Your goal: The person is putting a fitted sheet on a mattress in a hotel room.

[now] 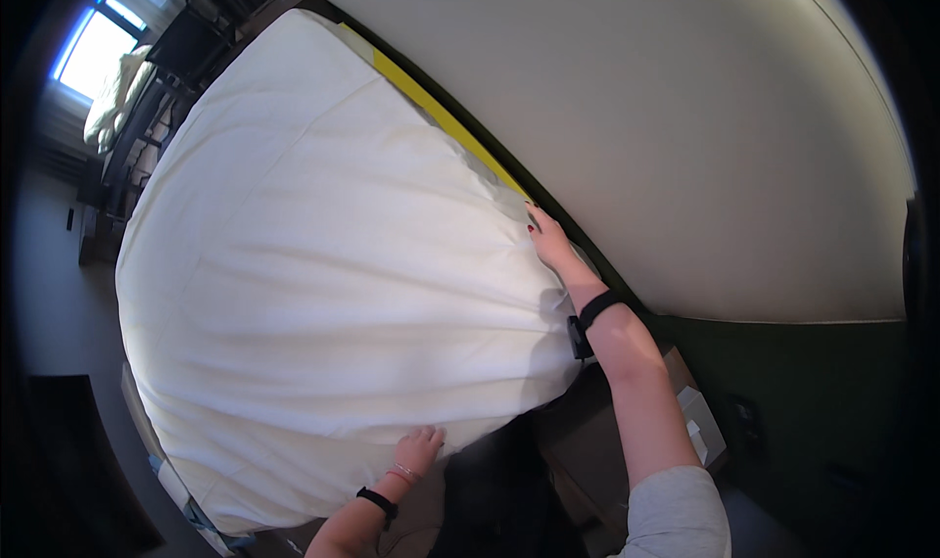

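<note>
A white sheet (323,235) covers the mattress of a bed, with creases fanning out from its right side. My left hand (420,448) rests at the sheet's near edge, its fingers bent over the fabric; whether they pinch it is not plain. At the headboard side, my right hand (547,238) reaches to the sheet's edge beside a yellow strip (455,128), its fingers partly spread. The fingertips lie near the gap between mattress and headboard. Black bands sit on both of my arms.
A large pale padded headboard (661,132) stands along the right. A tissue box (701,422) is on a nightstand at lower right. At upper left are a bright window (95,51), a dark chair (191,40) and a heap of light fabric (121,99). A dark screen-like panel (88,462) is at lower left.
</note>
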`<state>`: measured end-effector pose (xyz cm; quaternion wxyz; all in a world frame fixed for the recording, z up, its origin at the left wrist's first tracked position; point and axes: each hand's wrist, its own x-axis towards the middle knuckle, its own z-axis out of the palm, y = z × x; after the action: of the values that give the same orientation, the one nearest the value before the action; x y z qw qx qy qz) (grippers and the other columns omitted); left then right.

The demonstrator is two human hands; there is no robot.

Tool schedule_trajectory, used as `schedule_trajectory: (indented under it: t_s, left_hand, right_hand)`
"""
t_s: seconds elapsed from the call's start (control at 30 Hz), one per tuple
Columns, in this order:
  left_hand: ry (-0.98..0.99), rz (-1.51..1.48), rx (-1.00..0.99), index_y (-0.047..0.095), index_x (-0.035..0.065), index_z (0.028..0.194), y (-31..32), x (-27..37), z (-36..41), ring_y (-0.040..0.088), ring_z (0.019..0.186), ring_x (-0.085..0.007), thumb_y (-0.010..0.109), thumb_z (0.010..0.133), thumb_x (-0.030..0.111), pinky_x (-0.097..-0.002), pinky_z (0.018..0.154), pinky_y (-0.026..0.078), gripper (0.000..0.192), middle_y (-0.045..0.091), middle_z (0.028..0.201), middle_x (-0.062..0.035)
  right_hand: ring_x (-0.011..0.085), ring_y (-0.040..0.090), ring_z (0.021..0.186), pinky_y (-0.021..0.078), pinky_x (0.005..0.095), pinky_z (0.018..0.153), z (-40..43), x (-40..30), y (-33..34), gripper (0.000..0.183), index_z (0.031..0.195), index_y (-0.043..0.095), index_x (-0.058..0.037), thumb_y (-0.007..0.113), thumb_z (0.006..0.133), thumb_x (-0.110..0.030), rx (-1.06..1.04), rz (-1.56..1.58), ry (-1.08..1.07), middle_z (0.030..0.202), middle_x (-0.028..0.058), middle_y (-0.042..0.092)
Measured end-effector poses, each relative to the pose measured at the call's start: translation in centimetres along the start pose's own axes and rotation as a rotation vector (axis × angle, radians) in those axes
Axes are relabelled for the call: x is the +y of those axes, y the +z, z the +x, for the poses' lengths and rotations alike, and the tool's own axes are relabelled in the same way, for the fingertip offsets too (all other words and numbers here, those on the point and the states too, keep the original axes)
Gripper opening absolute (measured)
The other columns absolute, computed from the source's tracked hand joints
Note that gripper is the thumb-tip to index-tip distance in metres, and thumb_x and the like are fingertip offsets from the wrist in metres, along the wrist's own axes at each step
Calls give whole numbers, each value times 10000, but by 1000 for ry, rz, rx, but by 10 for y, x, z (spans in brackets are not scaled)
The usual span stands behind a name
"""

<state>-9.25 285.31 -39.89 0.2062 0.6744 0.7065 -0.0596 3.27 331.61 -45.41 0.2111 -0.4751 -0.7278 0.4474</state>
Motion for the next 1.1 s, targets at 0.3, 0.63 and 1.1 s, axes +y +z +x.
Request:
schedule_trajectory:
  t_s: [0.3, 0.63, 1.1]
  left_hand:
    - [-5, -166, -148, 524, 143, 988, -3, 7, -1, 553, 834, -254, 464, 779, 116, -365, 673, 469, 219, 545, 887, -62]
    - [182, -433, -385, 522, 105, 869, -25, 17, -42, 542, 816, -301, 434, 779, 121, -385, 689, 450, 127, 529, 810, -96]
    - [26, -462, -165, 507, 128, 850, -30, 26, -68, 539, 779, -268, 484, 753, 119, -360, 665, 455, 100, 514, 813, -61]
  right_hand:
    - [287, 410, 1140, 315, 327, 978, 71, 13, 21, 560, 1291, 367, -149, 481, 770, 23, -38, -115, 10, 1301, 132, 393]
    - [245, 549, 739, 433, 314, 690, 105, 37, 58, 184, 893, 524, -56, 544, 788, -207, -210, -11, 212, 790, 120, 579]
    - [393, 564, 830, 443, 419, 725, 126, 37, 42, 261, 883, 555, 54, 395, 844, -148, 26, -58, 272, 843, 258, 583]
